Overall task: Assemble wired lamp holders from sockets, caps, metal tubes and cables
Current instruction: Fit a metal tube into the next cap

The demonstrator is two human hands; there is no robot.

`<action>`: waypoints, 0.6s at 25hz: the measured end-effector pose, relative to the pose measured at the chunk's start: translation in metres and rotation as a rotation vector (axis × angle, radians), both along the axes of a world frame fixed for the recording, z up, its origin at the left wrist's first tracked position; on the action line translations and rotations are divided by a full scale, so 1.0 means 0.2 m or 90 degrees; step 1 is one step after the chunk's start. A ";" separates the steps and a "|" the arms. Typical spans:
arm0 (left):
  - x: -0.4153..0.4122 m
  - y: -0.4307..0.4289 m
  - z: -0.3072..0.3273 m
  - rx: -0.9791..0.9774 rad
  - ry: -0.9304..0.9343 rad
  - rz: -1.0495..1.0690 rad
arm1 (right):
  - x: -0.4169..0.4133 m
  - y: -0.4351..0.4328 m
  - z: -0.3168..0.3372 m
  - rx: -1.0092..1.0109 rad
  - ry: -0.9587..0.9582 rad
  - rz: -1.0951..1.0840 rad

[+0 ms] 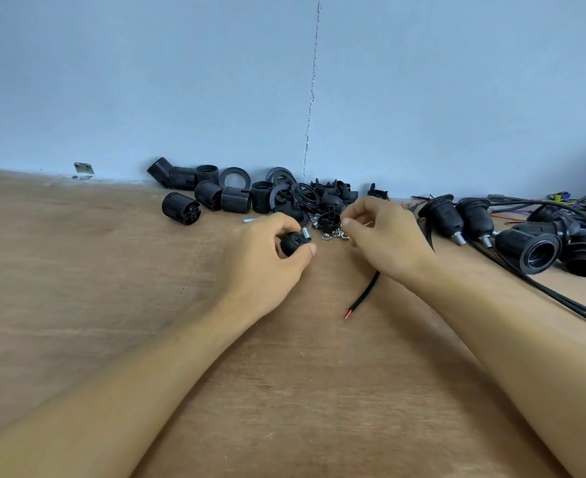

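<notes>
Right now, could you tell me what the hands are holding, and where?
Left hand grips the black cap round its body; what the right hand pinches is unclear.

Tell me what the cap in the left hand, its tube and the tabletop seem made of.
The cap looks like matte black plastic: moulded shape, dull surface. The tube seems plated metal: bright silvery shine. The tabletop looks like bare plywood: pale brown, visible grain.
</notes>
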State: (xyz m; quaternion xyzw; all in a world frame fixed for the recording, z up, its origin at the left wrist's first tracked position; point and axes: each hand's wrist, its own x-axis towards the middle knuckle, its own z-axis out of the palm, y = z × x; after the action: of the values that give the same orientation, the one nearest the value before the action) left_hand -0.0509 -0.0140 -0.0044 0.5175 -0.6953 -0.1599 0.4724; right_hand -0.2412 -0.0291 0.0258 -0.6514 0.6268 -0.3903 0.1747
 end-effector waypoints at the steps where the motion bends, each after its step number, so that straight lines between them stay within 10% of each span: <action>1: 0.00 -0.02 0.00 0.012 -0.011 0.034 | -0.01 -0.01 -0.01 -0.001 0.059 -0.003; 15: 0.05 -0.07 -0.01 0.075 0.012 0.056 | 0.14 -0.08 -0.02 0.037 0.371 0.113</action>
State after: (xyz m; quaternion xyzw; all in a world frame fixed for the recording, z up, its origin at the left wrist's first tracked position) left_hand -0.0416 -0.0271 -0.0066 0.5727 -0.6568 -0.1845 0.4545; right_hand -0.2131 -0.0445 0.0221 -0.7827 0.6023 -0.1522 0.0397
